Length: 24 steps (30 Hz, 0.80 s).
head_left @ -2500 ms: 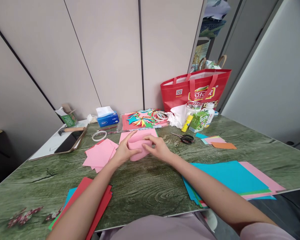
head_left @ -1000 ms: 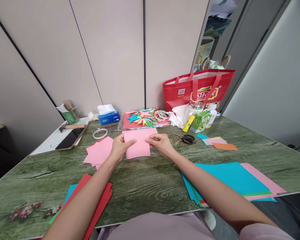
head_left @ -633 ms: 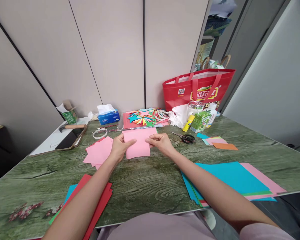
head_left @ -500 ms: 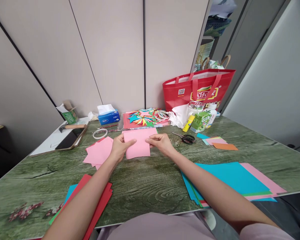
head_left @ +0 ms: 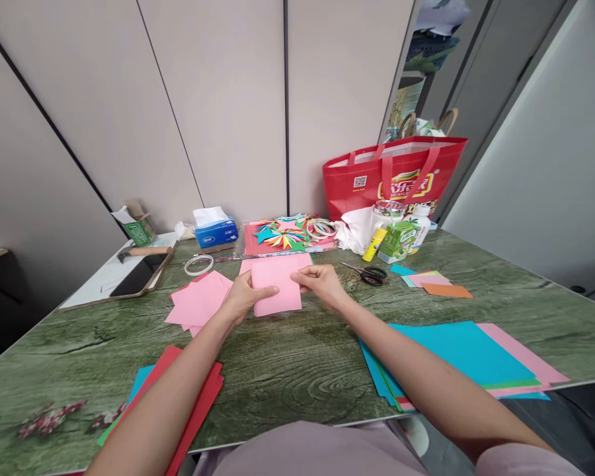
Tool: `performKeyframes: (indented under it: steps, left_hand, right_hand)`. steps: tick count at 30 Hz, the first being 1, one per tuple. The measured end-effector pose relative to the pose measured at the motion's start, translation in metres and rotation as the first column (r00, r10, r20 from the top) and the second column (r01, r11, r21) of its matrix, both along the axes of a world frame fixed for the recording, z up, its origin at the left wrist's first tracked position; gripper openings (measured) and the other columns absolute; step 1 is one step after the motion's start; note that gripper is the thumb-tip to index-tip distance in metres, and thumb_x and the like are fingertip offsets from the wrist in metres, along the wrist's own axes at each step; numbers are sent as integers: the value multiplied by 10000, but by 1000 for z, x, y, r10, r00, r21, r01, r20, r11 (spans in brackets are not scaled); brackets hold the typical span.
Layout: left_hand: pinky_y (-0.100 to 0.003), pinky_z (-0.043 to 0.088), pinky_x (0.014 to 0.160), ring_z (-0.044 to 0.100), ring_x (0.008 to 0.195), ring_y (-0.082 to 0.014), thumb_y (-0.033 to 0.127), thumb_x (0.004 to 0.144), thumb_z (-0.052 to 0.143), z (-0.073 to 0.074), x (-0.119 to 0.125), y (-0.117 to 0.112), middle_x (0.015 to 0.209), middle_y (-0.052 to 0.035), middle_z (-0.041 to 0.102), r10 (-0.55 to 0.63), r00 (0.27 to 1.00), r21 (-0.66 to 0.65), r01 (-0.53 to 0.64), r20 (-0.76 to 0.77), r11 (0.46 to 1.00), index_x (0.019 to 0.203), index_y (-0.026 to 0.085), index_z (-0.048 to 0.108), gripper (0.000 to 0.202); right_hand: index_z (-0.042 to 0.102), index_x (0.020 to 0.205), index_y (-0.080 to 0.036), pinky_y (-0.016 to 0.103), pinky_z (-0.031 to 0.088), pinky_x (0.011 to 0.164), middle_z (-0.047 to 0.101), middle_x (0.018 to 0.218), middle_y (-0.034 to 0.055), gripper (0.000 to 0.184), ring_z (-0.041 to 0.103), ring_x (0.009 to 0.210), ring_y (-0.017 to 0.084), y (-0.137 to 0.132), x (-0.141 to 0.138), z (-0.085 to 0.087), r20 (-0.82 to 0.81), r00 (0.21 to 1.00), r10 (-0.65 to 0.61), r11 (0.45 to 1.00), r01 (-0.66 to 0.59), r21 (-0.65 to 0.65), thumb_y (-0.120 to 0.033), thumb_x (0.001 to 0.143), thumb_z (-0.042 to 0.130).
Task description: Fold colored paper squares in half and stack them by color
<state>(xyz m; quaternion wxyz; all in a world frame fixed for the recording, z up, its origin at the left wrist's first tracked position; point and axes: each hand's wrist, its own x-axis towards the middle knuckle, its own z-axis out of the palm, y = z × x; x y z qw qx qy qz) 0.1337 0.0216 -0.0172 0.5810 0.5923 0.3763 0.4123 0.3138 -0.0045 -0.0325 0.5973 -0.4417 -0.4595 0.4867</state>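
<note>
Between my hands, a roughly square piece of pink paper (head_left: 276, 287) is held up just above the table. My left hand (head_left: 245, 294) grips its left side, thumb lying across the front and fingers behind. My right hand (head_left: 320, 283) pinches the right edge near the upper corner with thumb and forefinger. More pink paper (head_left: 305, 261) shows behind the held sheet. To the left of my left hand lie several pink paper sheets (head_left: 198, 304), fanned out. Black-handled scissors (head_left: 371, 275) rest to the right of my right hand.
Red sheets (head_left: 211, 390) lie under my left forearm, blue sheets (head_left: 446, 350) by my right. Paper scraps (head_left: 446, 289), a tape roll (head_left: 198, 266), a phone (head_left: 136, 274), a tissue box (head_left: 217, 233), a glue stick (head_left: 374, 244), and a red bag (head_left: 357, 192) stand or lie around.
The held pink paper has shifted slightly right and now looks narrower. My left hand has moved a little right with it; my right hand stays nearly in place.
</note>
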Motion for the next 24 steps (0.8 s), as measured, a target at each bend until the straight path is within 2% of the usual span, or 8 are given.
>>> performKeyframes:
  steps: [5, 12, 24]
  left_hand:
    - [-339, 481, 728, 622, 795, -214, 230, 473, 792, -1, 1, 0, 968, -123, 664, 37, 999, -65, -35, 30, 997, 955, 97, 617, 529]
    - [-343, 490, 696, 629, 730, -205, 224, 451, 800, 0, 3, -2, 919, -137, 674, 40, 997, -161, -29, 65, 987, 931, 78, 622, 532]
    - [-335, 492, 693, 634, 733, -208, 223, 453, 801, -1, 2, -2, 919, -135, 677, 24, 997, -169, -12, 68, 986, 927, 84, 633, 522]
  right_hand:
    - [651, 572, -129, 188, 463, 438, 593, 498, -23, 281, 512, 438, 69, 0, -1, -1, -2, 1000, 18, 999, -18, -44, -365, 467, 761]
    - [645, 562, -125, 194, 471, 424, 603, 494, -10, 299, 534, 433, 83, 1, 0, -2, -2, 1000, 12, 993, -12, -115, -380, 460, 766]
    - [649, 556, -121, 181, 468, 434, 614, 506, -15, 267, 534, 440, 74, 0, -1, 1, -36, 999, -14, 989, 9, -147, -276, 397, 797]
